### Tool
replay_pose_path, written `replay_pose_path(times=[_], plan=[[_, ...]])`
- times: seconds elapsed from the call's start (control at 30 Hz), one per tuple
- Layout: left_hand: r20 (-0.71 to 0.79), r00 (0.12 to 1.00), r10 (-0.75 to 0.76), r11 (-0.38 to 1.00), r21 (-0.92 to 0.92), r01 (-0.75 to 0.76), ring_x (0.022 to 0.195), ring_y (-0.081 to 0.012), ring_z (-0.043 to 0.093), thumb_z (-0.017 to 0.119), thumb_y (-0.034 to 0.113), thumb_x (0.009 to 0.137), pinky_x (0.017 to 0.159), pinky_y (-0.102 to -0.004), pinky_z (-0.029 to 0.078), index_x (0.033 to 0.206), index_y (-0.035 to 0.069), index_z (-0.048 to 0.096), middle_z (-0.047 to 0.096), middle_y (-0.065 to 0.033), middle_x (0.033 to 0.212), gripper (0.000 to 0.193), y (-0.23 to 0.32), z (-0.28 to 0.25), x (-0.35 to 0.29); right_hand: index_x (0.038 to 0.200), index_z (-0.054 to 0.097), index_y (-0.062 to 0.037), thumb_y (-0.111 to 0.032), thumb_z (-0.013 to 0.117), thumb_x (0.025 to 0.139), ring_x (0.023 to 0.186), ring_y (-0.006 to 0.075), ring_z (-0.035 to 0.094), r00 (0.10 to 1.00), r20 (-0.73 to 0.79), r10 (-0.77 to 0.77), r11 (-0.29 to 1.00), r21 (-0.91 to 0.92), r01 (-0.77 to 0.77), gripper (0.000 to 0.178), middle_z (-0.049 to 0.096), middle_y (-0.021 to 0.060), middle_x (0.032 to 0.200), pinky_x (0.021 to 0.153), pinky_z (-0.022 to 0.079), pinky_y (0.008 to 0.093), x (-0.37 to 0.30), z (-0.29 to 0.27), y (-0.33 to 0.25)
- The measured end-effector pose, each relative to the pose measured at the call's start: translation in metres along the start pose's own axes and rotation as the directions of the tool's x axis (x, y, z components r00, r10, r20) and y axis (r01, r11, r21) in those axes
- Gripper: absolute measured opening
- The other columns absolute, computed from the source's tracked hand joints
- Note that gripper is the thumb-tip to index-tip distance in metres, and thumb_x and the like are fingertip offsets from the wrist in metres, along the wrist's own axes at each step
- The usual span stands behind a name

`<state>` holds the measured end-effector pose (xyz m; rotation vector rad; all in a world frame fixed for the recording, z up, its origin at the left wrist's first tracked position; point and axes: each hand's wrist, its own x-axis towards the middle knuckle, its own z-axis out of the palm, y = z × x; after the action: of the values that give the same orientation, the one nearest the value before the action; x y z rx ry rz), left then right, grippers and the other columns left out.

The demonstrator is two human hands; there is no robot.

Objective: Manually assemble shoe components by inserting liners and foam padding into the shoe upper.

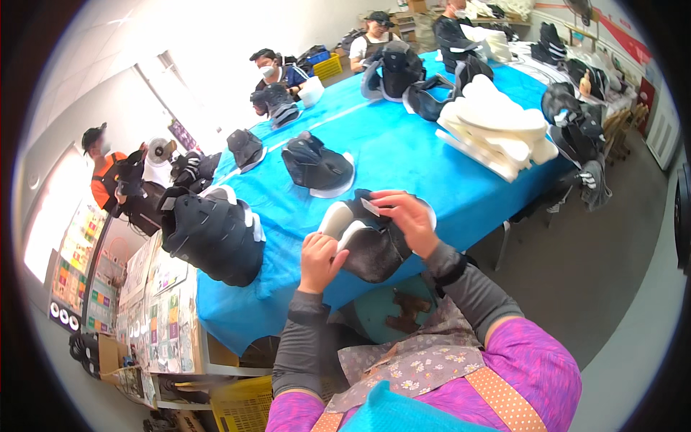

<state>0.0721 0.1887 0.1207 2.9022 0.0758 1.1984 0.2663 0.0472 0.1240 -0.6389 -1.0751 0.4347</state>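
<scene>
A black shoe upper [375,253] with white foam lining lies at the table's near edge, in front of my body. Closed at its left side, my left hand [321,261] grips the white foam piece [350,234] at the upper's opening, thumb pointing right. My right hand [407,220] is wrapped over the far right side, its fingers bent across the black material beside a small white label [370,207]; its thumb is hidden. Just beyond, another black upper [314,164] rests on a white base. To the left stands a stack of nested black uppers [214,239].
Blue sheeting [381,155] covers the long table. White foam pieces [497,129] are piled at right, near more black uppers [398,70]. Co-workers sit along the far side; a person in orange [104,180] stands at left. A yellow crate [243,405] is below.
</scene>
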Motion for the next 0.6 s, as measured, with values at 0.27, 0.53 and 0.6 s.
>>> replay_pose_path(times=[0.27,0.53,0.6], plan=[[0.303,0.885,-0.355,0.935,0.119,0.334,0.077,-0.0332,0.061,0.059,0.018,0.073,0.079,-0.0426,0.047,0.1,0.005,0.064,0.063,-0.0162,0.073,0.03,0.043,-0.025,0.021,0.109,0.056,0.006,-0.031,0.071,0.078,0.113,0.0417,0.049,0.986,-0.139,0.094,0.361,-0.918,-0.164,0.051,0.058,0.0253,0.114,0.095,0.04,0.0443,-0.033,-0.067,0.069],[0.36,0.789,-0.498,0.796,-0.171,0.581,0.072,-0.0309,0.062,0.058,0.034,0.088,0.062,-0.0421,0.047,0.111,0.013,0.062,0.064,-0.011,0.074,0.032,0.064,0.006,0.029,0.093,0.058,0.0025,-0.027,0.067,0.086,0.078,0.0212,0.059,0.935,-0.329,0.128,0.703,-0.635,-0.32,0.032,0.064,0.0127,0.086,0.07,0.046,0.032,-0.035,-0.04,0.038],[0.438,0.879,-0.187,0.963,-0.093,0.251,0.073,-0.0301,0.061,0.06,0.022,0.084,0.062,-0.0423,0.047,0.122,0.013,0.053,0.062,-0.0113,0.083,0.04,0.069,0.017,0.028,0.09,0.058,0.0007,-0.025,0.06,0.091,0.074,0.0141,0.055,0.906,-0.343,0.249,0.822,-0.419,-0.385,0.025,0.062,0.0069,0.081,0.066,0.044,0.0297,-0.034,-0.046,0.045]])
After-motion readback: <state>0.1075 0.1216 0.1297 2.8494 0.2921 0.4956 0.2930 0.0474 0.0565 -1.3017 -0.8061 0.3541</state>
